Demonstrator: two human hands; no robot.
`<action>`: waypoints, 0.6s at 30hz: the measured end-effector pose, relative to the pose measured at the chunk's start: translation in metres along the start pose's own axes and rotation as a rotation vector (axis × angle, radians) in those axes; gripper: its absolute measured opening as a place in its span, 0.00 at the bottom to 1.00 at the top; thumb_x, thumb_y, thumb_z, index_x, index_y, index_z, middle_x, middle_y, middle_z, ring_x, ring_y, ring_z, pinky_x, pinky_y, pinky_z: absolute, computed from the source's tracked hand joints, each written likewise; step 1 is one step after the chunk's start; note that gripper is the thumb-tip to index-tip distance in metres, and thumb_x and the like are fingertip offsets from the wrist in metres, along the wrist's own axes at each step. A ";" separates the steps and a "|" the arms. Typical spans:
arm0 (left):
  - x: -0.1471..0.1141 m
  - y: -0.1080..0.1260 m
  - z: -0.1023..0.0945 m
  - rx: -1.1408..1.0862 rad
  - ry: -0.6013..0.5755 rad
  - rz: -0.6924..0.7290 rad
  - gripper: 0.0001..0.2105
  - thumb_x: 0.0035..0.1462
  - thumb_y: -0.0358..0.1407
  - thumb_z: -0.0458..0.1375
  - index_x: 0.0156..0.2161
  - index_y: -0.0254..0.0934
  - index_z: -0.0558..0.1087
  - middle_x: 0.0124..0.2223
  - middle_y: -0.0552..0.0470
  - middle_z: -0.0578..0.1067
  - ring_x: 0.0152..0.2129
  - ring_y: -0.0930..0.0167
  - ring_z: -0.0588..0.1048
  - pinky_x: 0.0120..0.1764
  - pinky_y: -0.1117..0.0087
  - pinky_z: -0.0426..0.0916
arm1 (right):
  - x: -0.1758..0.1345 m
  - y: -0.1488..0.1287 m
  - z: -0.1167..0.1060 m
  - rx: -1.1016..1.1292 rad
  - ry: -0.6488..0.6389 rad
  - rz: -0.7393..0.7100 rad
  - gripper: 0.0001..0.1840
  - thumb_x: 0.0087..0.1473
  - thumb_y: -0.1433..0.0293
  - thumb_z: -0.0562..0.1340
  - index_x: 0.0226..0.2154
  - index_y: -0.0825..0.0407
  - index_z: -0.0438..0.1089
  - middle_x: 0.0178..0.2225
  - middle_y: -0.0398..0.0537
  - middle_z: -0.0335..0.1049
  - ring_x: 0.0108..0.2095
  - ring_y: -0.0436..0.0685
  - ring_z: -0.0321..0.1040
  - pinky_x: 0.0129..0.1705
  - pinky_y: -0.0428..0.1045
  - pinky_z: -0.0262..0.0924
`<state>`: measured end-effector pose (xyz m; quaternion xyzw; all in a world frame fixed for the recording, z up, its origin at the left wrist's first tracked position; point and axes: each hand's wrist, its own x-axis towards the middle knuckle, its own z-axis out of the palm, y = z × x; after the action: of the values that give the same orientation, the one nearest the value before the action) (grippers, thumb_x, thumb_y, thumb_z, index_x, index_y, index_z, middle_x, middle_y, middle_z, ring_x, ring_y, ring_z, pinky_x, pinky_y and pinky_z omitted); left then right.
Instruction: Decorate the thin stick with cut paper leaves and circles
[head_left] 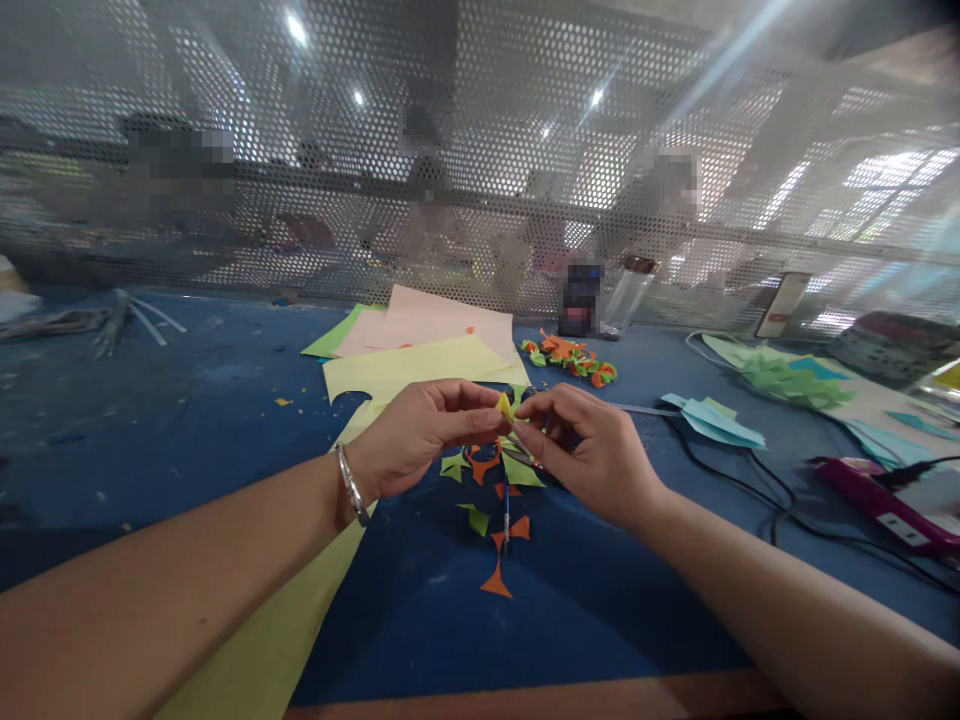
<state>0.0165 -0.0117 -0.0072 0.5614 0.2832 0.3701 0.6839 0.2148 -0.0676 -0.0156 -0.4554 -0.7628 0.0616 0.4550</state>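
Observation:
Both hands meet over the middle of the blue table, pinching one small yellow paper piece (506, 407) that looks folded. My left hand (431, 430), with a silver bangle at the wrist, grips it between thumb and fingers. From the other side, the fingertips of my right hand (589, 445) are closed on it too. Below the hands lie orange paper scraps (496, 582), green paper scraps (477, 519) and a slim blue pen-like tool (506, 510). Scissors seem to lie partly hidden behind the right fingers.
Yellow paper (409, 366) and pink sheets (450, 318) lie behind my hands. Further right are orange and green paper pieces (570, 358), a clear bottle (628, 298), blue paper slips (716, 420), black cables (720, 480) and a magenta power strip (885, 505). A perforated metal screen (495, 170) borders the back.

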 end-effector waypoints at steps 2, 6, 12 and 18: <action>0.000 0.000 0.001 0.007 -0.003 0.004 0.13 0.48 0.33 0.71 0.39 0.34 0.78 0.39 0.50 0.79 0.37 0.71 0.78 0.49 0.66 0.69 | 0.000 0.000 0.000 0.003 -0.006 0.000 0.05 0.58 0.68 0.63 0.36 0.53 0.72 0.28 0.43 0.68 0.24 0.47 0.62 0.25 0.45 0.59; -0.002 0.002 0.003 0.039 -0.003 0.012 0.13 0.47 0.33 0.71 0.38 0.33 0.78 0.38 0.49 0.79 0.36 0.71 0.78 0.48 0.65 0.69 | 0.000 0.002 -0.001 0.001 -0.016 0.004 0.05 0.58 0.67 0.63 0.37 0.52 0.72 0.29 0.43 0.68 0.23 0.47 0.62 0.25 0.44 0.59; -0.003 0.002 0.004 0.025 -0.020 0.013 0.12 0.47 0.32 0.71 0.38 0.33 0.78 0.37 0.51 0.79 0.36 0.72 0.78 0.47 0.68 0.70 | 0.000 0.002 -0.001 0.004 -0.015 0.000 0.05 0.57 0.68 0.63 0.36 0.52 0.71 0.28 0.42 0.67 0.24 0.47 0.62 0.25 0.44 0.59; -0.001 0.003 0.002 -0.028 -0.024 -0.023 0.11 0.48 0.30 0.70 0.38 0.33 0.78 0.38 0.51 0.80 0.36 0.71 0.80 0.49 0.66 0.70 | 0.000 0.001 -0.001 0.010 -0.018 0.008 0.05 0.58 0.67 0.63 0.36 0.52 0.72 0.28 0.42 0.67 0.24 0.47 0.61 0.25 0.44 0.59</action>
<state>0.0165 -0.0134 -0.0042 0.5528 0.2762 0.3596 0.6992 0.2165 -0.0678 -0.0156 -0.4557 -0.7646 0.0714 0.4501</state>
